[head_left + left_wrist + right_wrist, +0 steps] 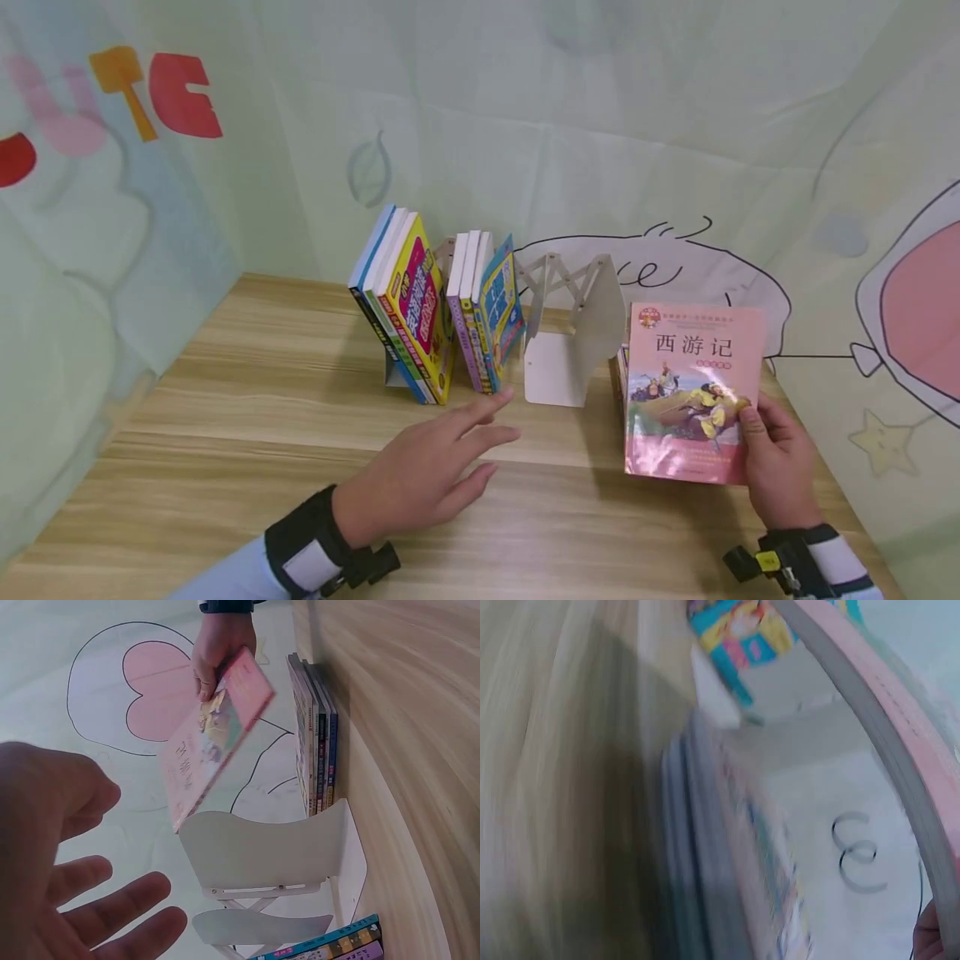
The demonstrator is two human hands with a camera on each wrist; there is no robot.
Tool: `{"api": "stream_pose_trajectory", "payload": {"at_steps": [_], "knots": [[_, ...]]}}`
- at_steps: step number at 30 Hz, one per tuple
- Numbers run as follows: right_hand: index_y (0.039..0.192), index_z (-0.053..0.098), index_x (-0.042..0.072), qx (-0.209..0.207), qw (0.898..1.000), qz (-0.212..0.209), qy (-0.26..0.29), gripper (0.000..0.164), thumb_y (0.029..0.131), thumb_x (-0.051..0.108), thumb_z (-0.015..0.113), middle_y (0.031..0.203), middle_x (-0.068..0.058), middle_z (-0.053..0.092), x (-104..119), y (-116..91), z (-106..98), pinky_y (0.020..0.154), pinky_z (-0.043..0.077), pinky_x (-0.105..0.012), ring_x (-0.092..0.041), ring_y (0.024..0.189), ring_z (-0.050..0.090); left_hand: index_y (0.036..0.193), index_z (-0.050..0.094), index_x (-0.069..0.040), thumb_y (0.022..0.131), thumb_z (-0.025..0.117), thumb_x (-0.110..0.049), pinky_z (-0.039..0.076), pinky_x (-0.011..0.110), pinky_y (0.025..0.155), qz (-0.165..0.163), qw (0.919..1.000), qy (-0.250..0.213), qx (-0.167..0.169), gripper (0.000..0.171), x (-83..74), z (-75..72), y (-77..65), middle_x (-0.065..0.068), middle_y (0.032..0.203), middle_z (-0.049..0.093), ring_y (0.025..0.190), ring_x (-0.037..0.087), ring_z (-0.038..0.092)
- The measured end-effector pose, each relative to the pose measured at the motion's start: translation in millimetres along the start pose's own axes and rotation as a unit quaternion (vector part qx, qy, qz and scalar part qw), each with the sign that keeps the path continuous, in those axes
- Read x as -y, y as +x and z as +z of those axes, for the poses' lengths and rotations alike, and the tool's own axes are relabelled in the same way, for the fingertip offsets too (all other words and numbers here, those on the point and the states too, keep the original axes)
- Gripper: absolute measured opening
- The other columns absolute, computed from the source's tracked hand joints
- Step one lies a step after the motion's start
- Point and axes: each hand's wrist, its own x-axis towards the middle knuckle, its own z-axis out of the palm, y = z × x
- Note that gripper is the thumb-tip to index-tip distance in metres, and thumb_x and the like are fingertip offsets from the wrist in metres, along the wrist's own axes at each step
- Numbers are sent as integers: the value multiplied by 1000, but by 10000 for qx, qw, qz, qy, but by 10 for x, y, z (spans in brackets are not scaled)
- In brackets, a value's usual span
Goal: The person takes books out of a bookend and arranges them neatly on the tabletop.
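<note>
Since the right hand just pinches one edge of the pink book, most of its front shows; left hand hovers empty and relaxed, rack beyond it probably propping those books.

Pink book (deeper pink below)

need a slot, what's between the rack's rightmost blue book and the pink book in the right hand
In the head view, the white rack's right end and a sliver of other books show between the blue book and pink book.
</note>
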Motion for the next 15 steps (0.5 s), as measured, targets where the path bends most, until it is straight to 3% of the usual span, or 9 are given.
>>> {"api": "stream_pose_trajectory", "payload": {"at_steps": [3, 7, 11, 15], "knots": [[138, 60, 6, -70, 9997, 191, -97, 39, 105, 24, 51, 107, 15, 62, -93, 76, -42, 67, 50, -9, -9, 91, 53, 137, 59, -16, 95, 65, -24, 54, 39, 100, 55, 10000, 18, 36, 42, 15, 8, -11, 8, 160, 37, 136, 22, 51], [142, 57, 8, -63, 9973, 509, -526, 45, 105, 31, 48, 118, 3, 62, -191, 171, -59, 67, 49, -9, -9, 92, 52, 138, 58, -17, 97, 63, -25, 52, 38, 103, -26, 9997, -1, 236, 43, 24, 13, -20, 7, 161, 36, 139, 20, 49], [147, 51, 9, 209, 9889, 986, -1095, 57, 104, 45, 46, 135, -13, 55, -275, 255, -52, 63, 47, -14, -15, 95, 48, 139, 57, -17, 98, 62, -27, 50, 38, 105, -145, 9992, -9, 384, 42, 28, 21, -29, 6, 161, 35, 140, 20, 47], [147, 49, 4, 419, 9825, 1258, -1307, 62, 103, 48, 46, 142, -21, 52, -344, 300, -21, 65, 43, -15, -20, 104, 45, 139, 57, -18, 98, 61, -27, 50, 39, 105, -182, 9990, 48, 414, 42, 25, 33, -43, 7, 161, 35, 139, 21, 48]]}}
